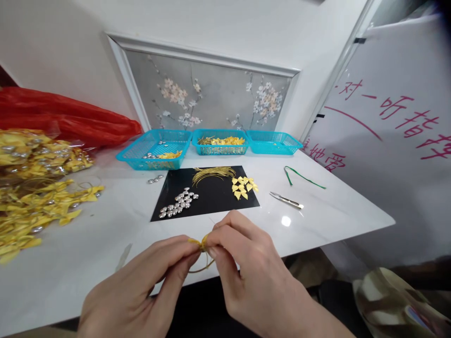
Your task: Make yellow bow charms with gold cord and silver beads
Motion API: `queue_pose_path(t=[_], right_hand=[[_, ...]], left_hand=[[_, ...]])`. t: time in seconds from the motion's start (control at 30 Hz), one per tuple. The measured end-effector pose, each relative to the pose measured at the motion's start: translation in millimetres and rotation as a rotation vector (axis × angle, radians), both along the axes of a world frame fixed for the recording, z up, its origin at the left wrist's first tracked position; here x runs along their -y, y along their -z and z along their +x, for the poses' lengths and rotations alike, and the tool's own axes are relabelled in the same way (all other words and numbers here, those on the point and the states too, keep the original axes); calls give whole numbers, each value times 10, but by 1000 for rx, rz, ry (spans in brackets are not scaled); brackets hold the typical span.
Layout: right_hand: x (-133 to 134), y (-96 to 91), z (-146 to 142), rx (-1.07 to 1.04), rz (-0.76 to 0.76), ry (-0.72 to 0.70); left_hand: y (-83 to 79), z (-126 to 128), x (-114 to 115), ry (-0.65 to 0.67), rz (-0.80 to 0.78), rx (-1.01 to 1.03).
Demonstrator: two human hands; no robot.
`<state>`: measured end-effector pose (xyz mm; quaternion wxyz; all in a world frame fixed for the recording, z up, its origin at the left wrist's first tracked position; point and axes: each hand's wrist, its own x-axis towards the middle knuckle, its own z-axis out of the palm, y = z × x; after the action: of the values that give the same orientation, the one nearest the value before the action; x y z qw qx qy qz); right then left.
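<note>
- Currently, head view: left hand (141, 286) and right hand (253, 277) meet just past the table's (105, 244) near edge, fingertips of both pinched tight on a yellow ribbon piece (203, 243).
- Gold thread (202, 269) loops just under it.
- Black mat (218, 199) mid-table holds silver beads (178, 203), gold strands (211, 173) and yellow triangles (244, 186).
- Snips (286, 200) lie right of the mat.
- Blue baskets (155, 148) line the far edge.
- Bow pile (35, 202) sits at the left edge.

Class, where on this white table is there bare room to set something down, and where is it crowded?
Bare: the strip between the yellow bow pile and the black mat; the front left, beside the left hand pinching a ribbon piece; the right corner past the snips and green cord. Crowded: the mat, the back edge with three blue baskets.
</note>
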<state>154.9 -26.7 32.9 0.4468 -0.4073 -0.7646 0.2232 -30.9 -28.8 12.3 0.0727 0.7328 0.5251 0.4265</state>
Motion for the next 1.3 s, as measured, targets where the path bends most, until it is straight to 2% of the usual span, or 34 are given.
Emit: queue_pose_path(t=[0.3,0.7,0.97,1.07,1.3], right_hand=[[32,20,-50,84,19,46],[29,14,-80,130,54,95],[31,6,-99,163,63,119],[22,8,-100,169,70,122],[18,-2,-121,159,94,118]], left_hand=[[4,33,-47,1,-8,-75],[19,25,-59,24,-111,47],[40,29,-54,0,-50,39],[40,43,-49,-18,-61,87],[75,24,-100,-26,-211,300]])
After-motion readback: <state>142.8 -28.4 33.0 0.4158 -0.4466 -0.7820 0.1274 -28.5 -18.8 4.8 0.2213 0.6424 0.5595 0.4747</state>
